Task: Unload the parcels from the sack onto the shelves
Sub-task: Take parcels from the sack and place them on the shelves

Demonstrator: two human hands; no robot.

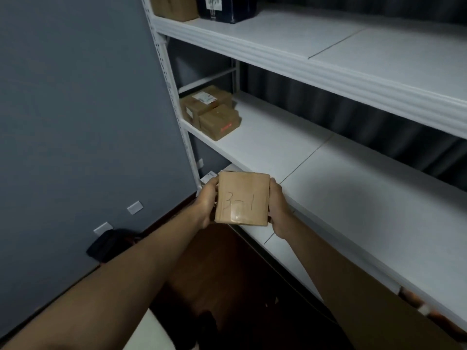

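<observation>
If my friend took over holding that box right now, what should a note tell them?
Left hand and right hand grip the brown box marked "3-1" by its sides, in front of the middle shelf.
Done: two brown boxes sit at that shelf's far left end; a brown box and a dark parcel are on the top shelf.
Left: set this box on a shelf. The sack is out of view, so what remains is unknown.

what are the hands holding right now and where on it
A brown parcel marked "3-1", held by its two opposite sides: left hand on its left edge, right hand on its right.
</observation>
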